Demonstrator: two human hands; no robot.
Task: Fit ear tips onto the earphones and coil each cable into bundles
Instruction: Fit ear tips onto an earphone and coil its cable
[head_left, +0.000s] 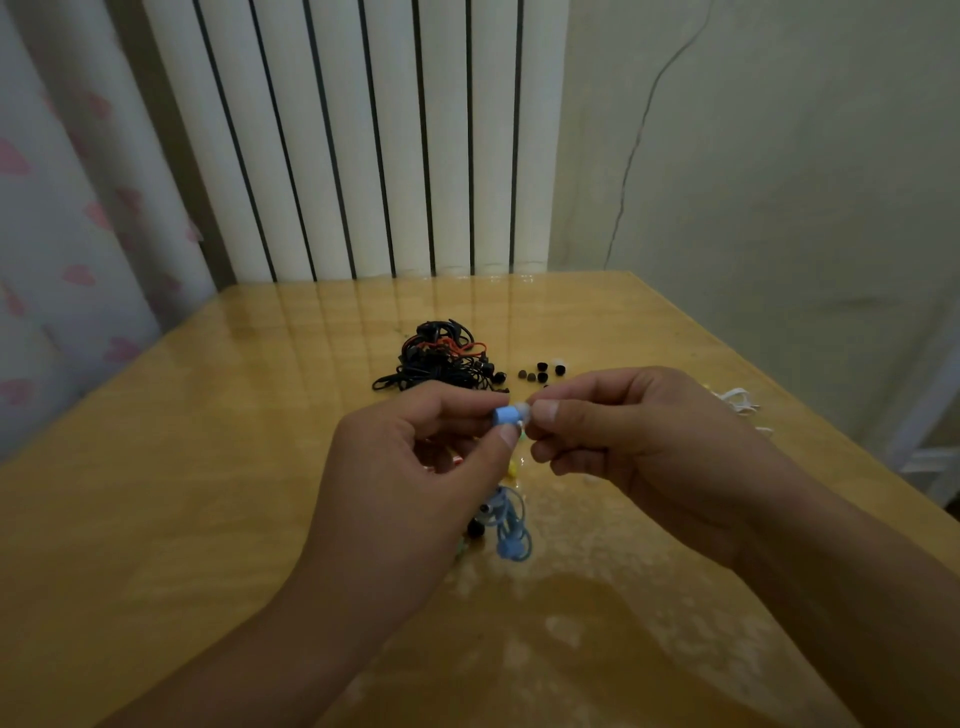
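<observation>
Nearest, a blue cable (511, 530) is dangling onto the glossy wooden table (182, 467) below the hands. The left hand (410, 467) is pinching a blue earbud (505, 414) between thumb and forefinger, while the right hand (623, 441) is pinching a pale translucent ear tip (523, 413) against its end. Farther back, black loose ear tips (540, 371) are lying beside a tangled pile of black earphones (441, 358).
</observation>
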